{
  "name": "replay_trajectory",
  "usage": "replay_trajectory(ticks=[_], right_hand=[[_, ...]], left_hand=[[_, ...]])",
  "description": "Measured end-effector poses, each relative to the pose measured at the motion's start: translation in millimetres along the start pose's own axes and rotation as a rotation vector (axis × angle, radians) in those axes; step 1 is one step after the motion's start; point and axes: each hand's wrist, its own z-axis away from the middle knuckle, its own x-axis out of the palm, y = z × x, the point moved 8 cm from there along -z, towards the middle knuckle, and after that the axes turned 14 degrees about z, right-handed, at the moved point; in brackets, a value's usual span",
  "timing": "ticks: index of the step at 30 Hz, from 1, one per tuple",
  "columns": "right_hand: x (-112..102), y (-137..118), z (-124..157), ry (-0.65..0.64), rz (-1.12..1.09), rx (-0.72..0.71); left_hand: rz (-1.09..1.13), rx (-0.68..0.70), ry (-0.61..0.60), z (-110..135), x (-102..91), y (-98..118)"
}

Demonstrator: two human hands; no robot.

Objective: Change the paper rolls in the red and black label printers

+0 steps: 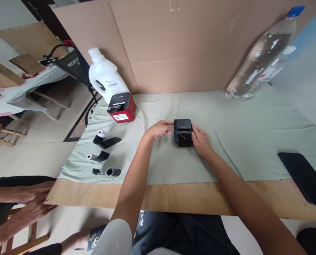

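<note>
A small black receipt printer (183,134) rests on the pale green cloth (168,164) in front of me. My left hand (161,130) is at its left side, with the index finger stretched to its upper left edge and the other fingers curled. Against the printer's right side, my right hand (201,141) grips with bent fingers; some fingertips are hidden. A clear strip or film shows on the printer's front part. To the left lie several dark-wrapped paper rolls: an upper roll (104,140), a middle roll (98,156) and a lower roll (112,172).
A red and black printer (122,108) stands before a white detergent bottle (107,78). Large water bottles (264,56) lean at the back right by a cardboard wall (179,46). A black phone (303,177) lies right. Another person's hands (33,198) are at the left table edge.
</note>
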Motion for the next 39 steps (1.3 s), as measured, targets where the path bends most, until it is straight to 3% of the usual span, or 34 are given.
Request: replay_trajectory(ticks=[9,19,23,25,28,31,35,39], right_hand=[[-4.4,-2.9,-1.0,-0.007,-0.017,-0.002],[-3.3,-2.8,-2.1,-0.004,-0.007,0.012],[-3.4,-3.1,-2.2,-0.004,-0.002,0.003],[-4.0,-3.9,-2.1,-0.006,-0.002,-0.006],[-4.9,-3.3,-2.1,0.005,-0.007,-0.009],[-3.9,-1.7,-2.4,0.019,-0.026,-0.013],[-2.7,-1.7,-3.2,0.028,-0.022,-0.03],[-3.5,-1.3,-4.4,0.031,0.003,-0.017]], left_hand=[[0.131,-0.001,-0.059,-0.6,3.2,-2.6],[-0.016,0.168,0.1,-30.2,1.6,-15.3],[-0.277,0.45,0.305,-14.5,-5.3,16.7],[-0.53,0.522,0.341,-8.4,5.0,38.5],[-0.961,0.41,0.223,-18.7,33.1,60.2],[-1.232,0.269,0.078,-33.6,56.2,72.9],[-1.363,0.226,0.016,-41.9,74.7,78.1],[-1.335,0.183,0.023,-43.7,75.7,68.9]])
